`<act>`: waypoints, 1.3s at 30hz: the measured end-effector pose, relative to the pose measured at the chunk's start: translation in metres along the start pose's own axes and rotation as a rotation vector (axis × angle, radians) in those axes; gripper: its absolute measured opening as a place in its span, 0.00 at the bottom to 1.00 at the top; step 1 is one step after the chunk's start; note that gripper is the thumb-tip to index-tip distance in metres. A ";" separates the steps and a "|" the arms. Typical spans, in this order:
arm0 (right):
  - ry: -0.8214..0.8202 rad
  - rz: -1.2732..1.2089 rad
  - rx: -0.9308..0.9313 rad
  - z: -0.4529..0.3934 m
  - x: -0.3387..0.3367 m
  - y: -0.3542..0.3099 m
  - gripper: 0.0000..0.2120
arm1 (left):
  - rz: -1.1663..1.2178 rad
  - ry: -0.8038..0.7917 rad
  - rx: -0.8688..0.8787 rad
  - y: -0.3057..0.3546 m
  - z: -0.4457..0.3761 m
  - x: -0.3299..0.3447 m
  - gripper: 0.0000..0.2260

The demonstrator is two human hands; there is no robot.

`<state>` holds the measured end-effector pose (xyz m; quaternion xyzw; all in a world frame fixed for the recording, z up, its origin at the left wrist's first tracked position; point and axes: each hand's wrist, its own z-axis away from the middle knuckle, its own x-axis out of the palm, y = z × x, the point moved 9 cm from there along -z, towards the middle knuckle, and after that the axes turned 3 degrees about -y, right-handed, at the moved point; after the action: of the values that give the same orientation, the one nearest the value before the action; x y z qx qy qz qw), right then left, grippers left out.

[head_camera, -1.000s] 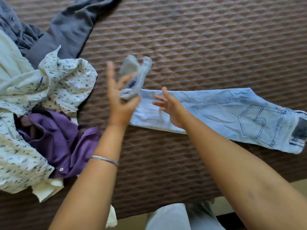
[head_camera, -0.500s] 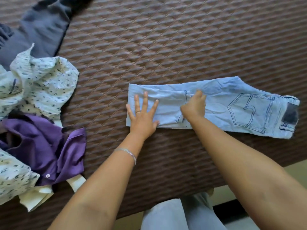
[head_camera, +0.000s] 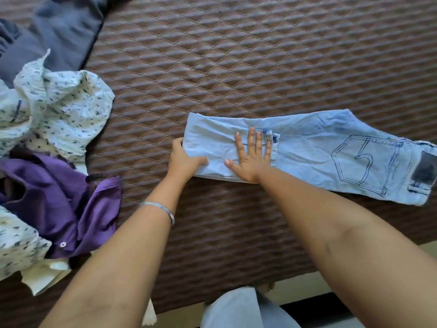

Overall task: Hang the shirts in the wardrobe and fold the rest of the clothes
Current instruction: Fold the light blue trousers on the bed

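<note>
Jeans lie flat across the quilted brown bed, the leg end doubled back over itself. The right hand presses there with straight, spread fingers, probably to pin the fold. The left hand pinches the folded edge, thumb on top and fingers tucked beneath, likely readying another fold toward the waistband.

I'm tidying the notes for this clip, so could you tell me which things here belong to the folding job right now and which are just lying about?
In hand:
- light blue jeans
- left hand, gripping the folded end
- right hand, pressing flat on the fold

Lying about:
- white printed shirt
- purple shirt
- dark grey garment
- brown quilted bed
</note>
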<state>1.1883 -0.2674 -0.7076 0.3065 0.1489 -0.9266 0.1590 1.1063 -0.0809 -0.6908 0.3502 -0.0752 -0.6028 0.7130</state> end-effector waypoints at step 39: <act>-0.091 -1.815 -0.170 0.116 -0.072 0.222 0.29 | -0.019 -0.396 0.375 0.126 0.103 0.289 0.26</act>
<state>1.2683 -0.4971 -0.6139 0.0218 0.3943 -0.6930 -0.6032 1.2294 -0.3827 -0.6312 0.3519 -0.3201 -0.6418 0.6015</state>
